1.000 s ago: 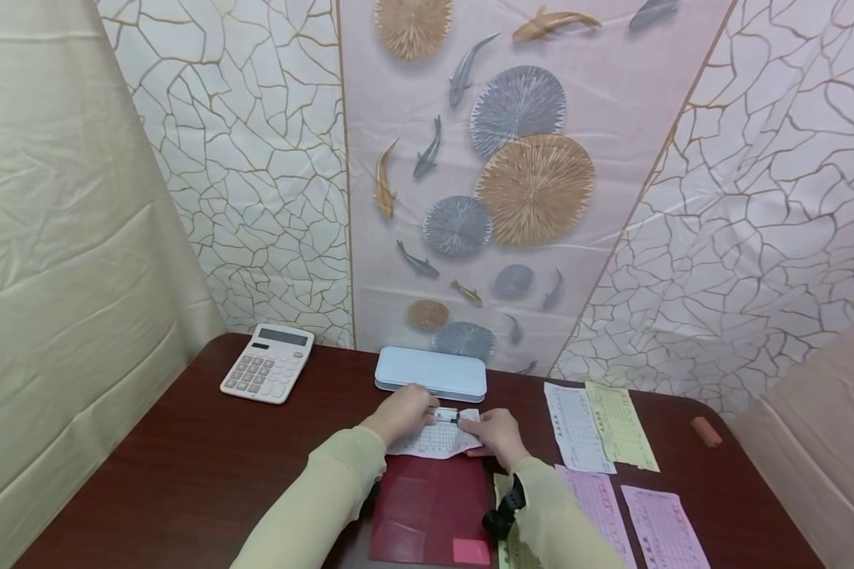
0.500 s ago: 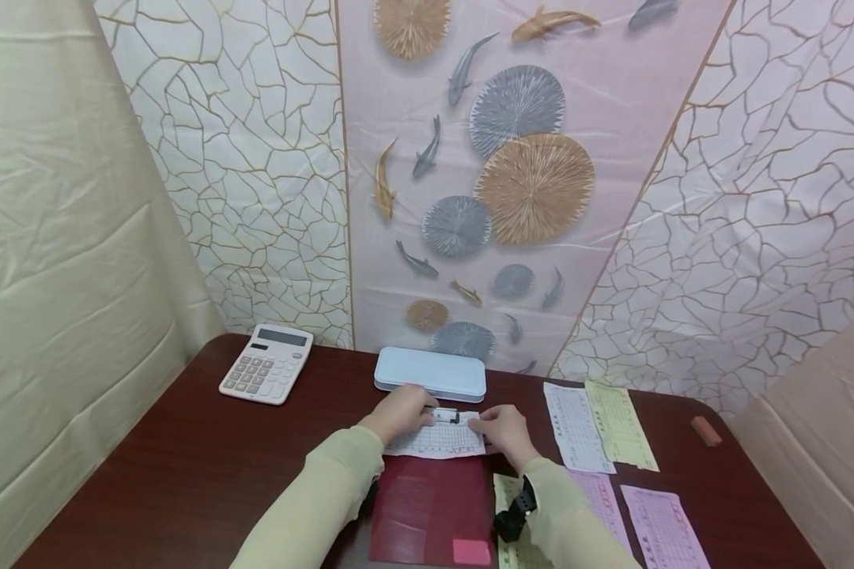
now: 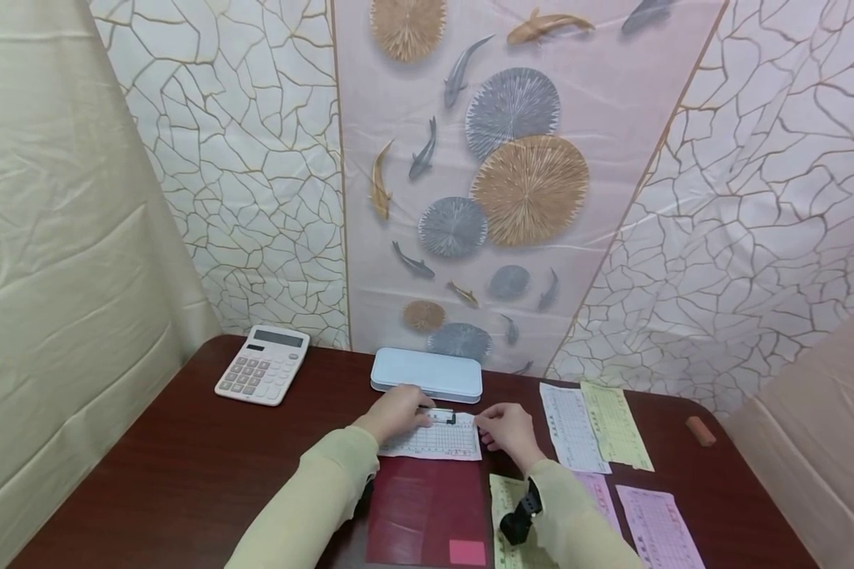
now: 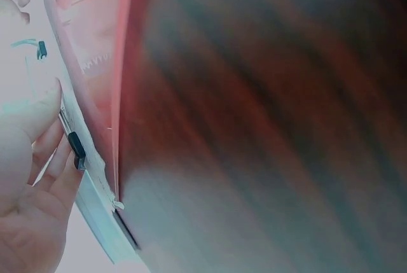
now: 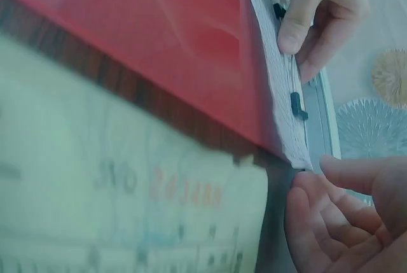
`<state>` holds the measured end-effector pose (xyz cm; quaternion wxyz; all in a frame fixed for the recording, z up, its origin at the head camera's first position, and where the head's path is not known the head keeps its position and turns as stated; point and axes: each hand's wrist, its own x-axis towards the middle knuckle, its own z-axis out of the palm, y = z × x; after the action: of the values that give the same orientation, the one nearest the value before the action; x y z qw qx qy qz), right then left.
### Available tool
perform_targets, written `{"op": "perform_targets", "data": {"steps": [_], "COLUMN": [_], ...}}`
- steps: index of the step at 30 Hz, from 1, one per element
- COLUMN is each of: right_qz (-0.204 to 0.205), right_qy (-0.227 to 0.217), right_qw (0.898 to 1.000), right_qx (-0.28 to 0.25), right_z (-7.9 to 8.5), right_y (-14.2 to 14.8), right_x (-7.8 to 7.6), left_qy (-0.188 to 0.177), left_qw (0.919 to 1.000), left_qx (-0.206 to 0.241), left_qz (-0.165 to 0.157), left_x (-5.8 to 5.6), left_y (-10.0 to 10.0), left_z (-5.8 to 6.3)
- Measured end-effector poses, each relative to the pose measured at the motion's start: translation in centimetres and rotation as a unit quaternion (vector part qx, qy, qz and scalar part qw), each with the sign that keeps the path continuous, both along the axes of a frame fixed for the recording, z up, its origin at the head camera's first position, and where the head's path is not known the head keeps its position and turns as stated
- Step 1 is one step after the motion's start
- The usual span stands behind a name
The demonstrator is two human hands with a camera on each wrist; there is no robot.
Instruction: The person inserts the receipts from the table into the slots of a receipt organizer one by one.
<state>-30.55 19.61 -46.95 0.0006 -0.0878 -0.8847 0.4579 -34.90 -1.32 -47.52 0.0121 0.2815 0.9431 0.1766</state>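
Note:
A red folder (image 3: 427, 506) lies on the table, with printed white paper forms (image 3: 444, 444) across its far end. A metal clip with black tips (image 5: 297, 106) runs along the forms' far edge. My left hand (image 3: 394, 413) grips that edge at the clip, its thumb on top and its fingers behind. At the right corner of the forms is my right hand (image 3: 508, 431). In the right wrist view its thumb and bent forefinger stand slightly apart beside the paper corner; contact is hard to tell.
A light blue tin case (image 3: 427, 373) stands just behind the folder. The white calculator (image 3: 263, 365) is at the back left. To the right lie a white slip (image 3: 576, 431), yellow slips (image 3: 617, 427), pink slips (image 3: 658, 525) and a small reddish-brown block (image 3: 700, 431).
My right hand has shifted right, from on the forms beside the clip to their right corner. The forms lie flatter. My left hand keeps its grip.

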Motion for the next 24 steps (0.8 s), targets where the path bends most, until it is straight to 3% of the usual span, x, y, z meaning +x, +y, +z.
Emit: {"op": "perform_targets", "data": {"steps": [8,24], "right_qz": [-0.002,0.005], "right_qy": [0.014,0.021], "right_qw": [1.0,0.996], "right_qx": [0.009,0.092], "right_z": [0.3,1.0], "right_y": [2.0,8.6], "right_x": [-0.3,-0.9], "left_qy": [-0.004,-0.014], "left_qw": [1.0,0.9997], "left_qx": [0.005,0.007], "left_qz": [0.007,0.017], "left_x": [0.1,0.3], "left_y": [0.0,0.2], "left_z": [0.0,0.2]}}
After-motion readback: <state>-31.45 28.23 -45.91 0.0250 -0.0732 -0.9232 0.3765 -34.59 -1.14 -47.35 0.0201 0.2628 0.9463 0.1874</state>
